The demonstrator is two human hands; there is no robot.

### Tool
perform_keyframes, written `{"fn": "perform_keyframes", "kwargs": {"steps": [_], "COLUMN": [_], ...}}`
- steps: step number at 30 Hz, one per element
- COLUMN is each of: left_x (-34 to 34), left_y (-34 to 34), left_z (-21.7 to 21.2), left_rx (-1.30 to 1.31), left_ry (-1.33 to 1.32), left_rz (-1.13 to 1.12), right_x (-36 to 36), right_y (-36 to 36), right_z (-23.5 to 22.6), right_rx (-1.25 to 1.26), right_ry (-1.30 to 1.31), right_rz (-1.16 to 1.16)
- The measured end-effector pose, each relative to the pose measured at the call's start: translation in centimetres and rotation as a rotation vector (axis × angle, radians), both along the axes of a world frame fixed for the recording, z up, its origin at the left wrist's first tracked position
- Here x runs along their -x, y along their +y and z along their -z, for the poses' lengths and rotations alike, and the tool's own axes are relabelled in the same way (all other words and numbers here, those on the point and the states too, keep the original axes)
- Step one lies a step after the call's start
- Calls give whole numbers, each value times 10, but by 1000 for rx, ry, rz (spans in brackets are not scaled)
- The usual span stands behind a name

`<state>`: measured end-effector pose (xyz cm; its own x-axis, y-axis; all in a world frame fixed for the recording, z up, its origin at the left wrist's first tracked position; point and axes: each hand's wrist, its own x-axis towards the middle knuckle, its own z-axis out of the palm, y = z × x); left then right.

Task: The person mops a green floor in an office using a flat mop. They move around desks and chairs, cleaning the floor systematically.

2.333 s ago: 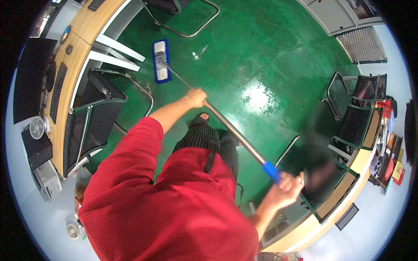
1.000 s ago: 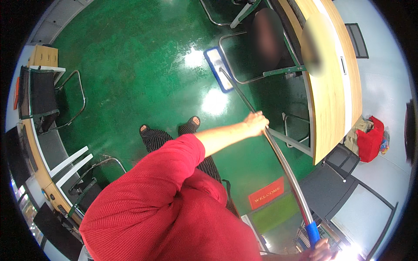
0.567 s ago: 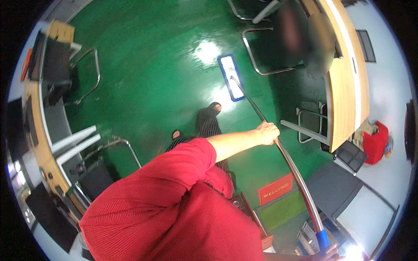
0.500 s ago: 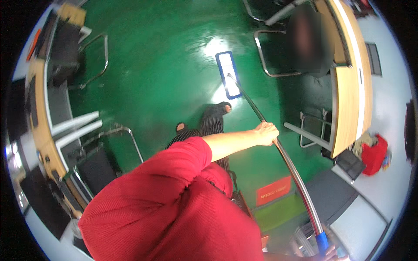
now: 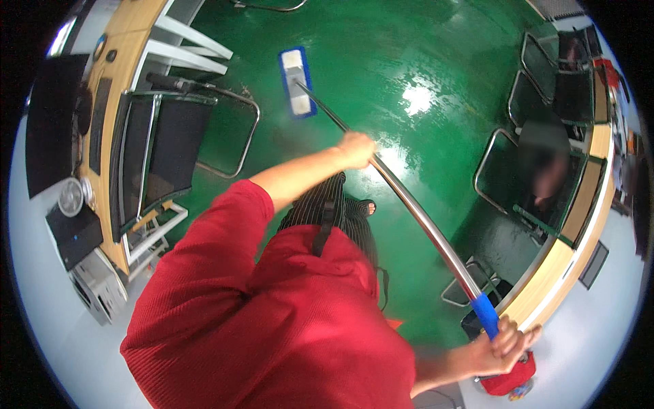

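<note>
A flat mop with a long metal pole (image 5: 429,228) runs slantwise across my front. My left hand (image 5: 357,150) is wrapped round the pole's lower half, the arm stretched out ahead. Near the top end, my right hand (image 5: 501,347) closes on the pole at its blue grip (image 5: 484,313). The rectangular mop head (image 5: 296,82), white on top with a blue fringed edge, lies flat on the shiny green floor (image 5: 368,48). It rests ahead and to the left of my feet, close to a chair.
On the left a black chair (image 5: 178,146) with a bent metal frame stands by a wooden desk (image 5: 122,41), with a small fan (image 5: 70,198). More metal-framed chairs (image 5: 492,167) line another desk (image 5: 528,293) on the right. A red item (image 5: 507,379) lies beyond my right hand.
My view has turned to the right. The mop head has moved nearer the left-hand desk and chair. Both hands keep their hold on the pole, and my right hand shows more fully.
</note>
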<state>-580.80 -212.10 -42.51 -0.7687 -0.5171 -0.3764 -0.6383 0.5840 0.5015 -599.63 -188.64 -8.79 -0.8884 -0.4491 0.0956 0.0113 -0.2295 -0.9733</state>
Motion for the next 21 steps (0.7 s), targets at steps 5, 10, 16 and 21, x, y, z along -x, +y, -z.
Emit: {"fn": "perform_keyframes", "kwargs": {"steps": [5,10,16,21], "left_x": [-106,-154,-138,-140], "left_y": [-37,-25,-12,-14], "left_z": [35,45,16,14], "left_rx": [147,268,317,451], "left_ry": [-176,-11,196,198], "left_rz": [-167,-559,-810,-739], "right_x": [-65,-83,-61,-66], "right_y": [-49,-72,-106,-121], "right_z": [67,77,36,37], "right_rx": [-33,169,285,576], "right_ry": [-68,-26,89,104], "right_rz": [-152,-739,-1051,-1148]}}
